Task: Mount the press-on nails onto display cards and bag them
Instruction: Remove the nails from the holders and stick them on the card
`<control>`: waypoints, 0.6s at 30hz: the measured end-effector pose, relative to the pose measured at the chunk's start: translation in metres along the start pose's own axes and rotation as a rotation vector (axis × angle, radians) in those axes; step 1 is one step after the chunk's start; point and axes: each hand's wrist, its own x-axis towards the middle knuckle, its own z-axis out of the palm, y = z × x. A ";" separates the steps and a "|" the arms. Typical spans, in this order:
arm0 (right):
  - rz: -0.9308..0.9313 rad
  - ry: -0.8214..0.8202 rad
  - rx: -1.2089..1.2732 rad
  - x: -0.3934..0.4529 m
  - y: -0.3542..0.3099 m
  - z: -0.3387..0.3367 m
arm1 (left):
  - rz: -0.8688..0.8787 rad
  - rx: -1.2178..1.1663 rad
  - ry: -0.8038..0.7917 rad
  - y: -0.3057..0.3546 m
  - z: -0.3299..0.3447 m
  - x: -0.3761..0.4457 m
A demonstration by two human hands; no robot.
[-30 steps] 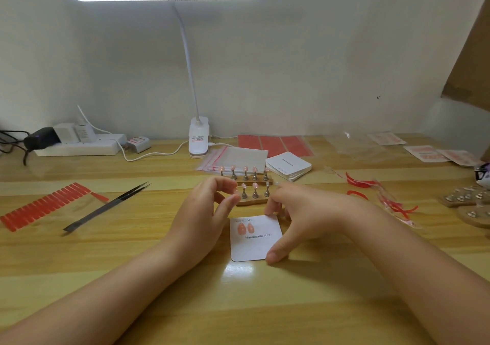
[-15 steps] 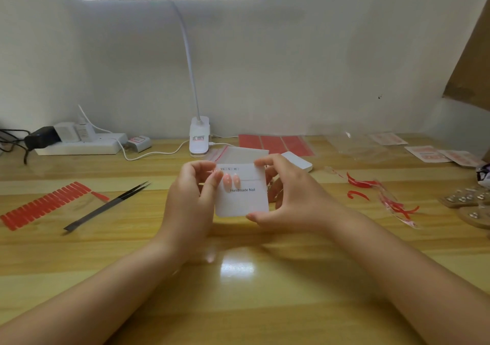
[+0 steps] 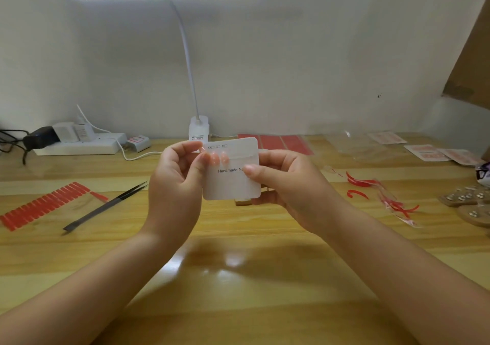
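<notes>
A white display card [image 3: 232,182] printed "Handmade Nail" is held upright above the table, in front of me. Two pink press-on nails [image 3: 219,158] sit side by side near its top left. My right hand [image 3: 286,185] pinches the card's right edge, thumb across the front. My left hand [image 3: 176,182] is at the card's left edge, its fingertips pressed by the nails; whether it holds another nail I cannot tell. The card hides most of the wooden nail stand [image 3: 242,202] behind it.
Black tweezers [image 3: 106,206] and a strip of red tabs [image 3: 42,205] lie at left. A power strip [image 3: 79,145], the lamp base [image 3: 198,129] and red sheets [image 3: 281,143] line the back. Red peeled strips [image 3: 384,193], clear bags [image 3: 355,145] and more nail stands [image 3: 466,201] lie at right.
The card lay flat on the table one second ago; both hands have lifted it upright and raised it closer to me. My right thumb now lies across the print.
</notes>
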 end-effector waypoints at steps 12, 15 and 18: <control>0.065 -0.063 0.276 0.002 -0.012 -0.002 | 0.072 -0.027 -0.005 0.028 -0.002 0.002; 0.004 0.095 0.125 0.000 -0.012 0.001 | 0.116 0.148 0.022 0.026 -0.005 0.004; -0.094 0.191 -0.032 -0.003 -0.014 0.004 | 0.269 0.362 0.021 0.029 -0.010 0.010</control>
